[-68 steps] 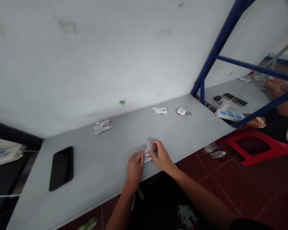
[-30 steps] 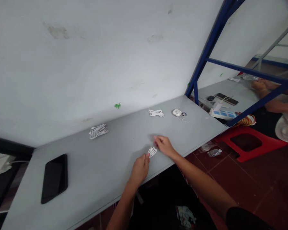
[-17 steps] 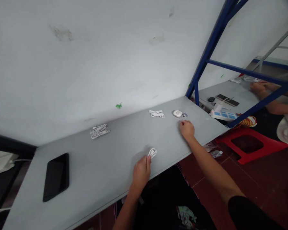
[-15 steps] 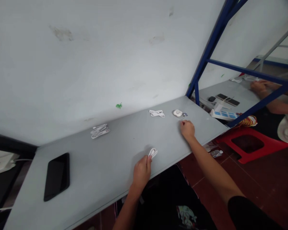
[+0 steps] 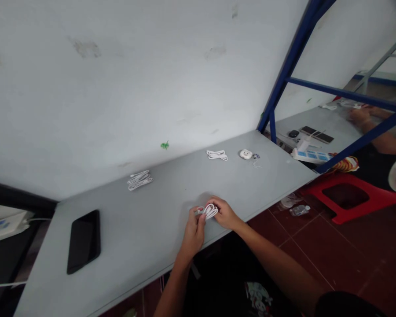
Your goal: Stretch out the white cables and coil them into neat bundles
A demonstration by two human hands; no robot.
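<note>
A coiled white cable (image 5: 211, 211) is held above the near part of the grey table. My left hand (image 5: 194, 230) pinches its left end between thumb and fingers. On the coil's other side, my right hand (image 5: 225, 213) has its fingers closed against the loops; whether a small tie is also in them is hidden. Farther back lie a white cable folded into a bow shape (image 5: 217, 155) and, to the left, more folded white cable (image 5: 140, 180). Thin white strands (image 5: 255, 164) rest near a white earphone case (image 5: 246, 154) with a small dark charm.
A black phone (image 5: 84, 241) lies on the table's (image 5: 125, 229) left part. Blue metal bars (image 5: 279, 83) stand at the right end. Beyond them are a power strip (image 5: 312, 156), a red stool (image 5: 345, 191) and another person's arms (image 5: 379, 127). A plastic bottle (image 5: 299, 210) lies on the floor.
My right hand has left the thin strands by the earphone case and come in toward me, onto the coiled cable. My left hand still grips that cable in nearly the same place.
</note>
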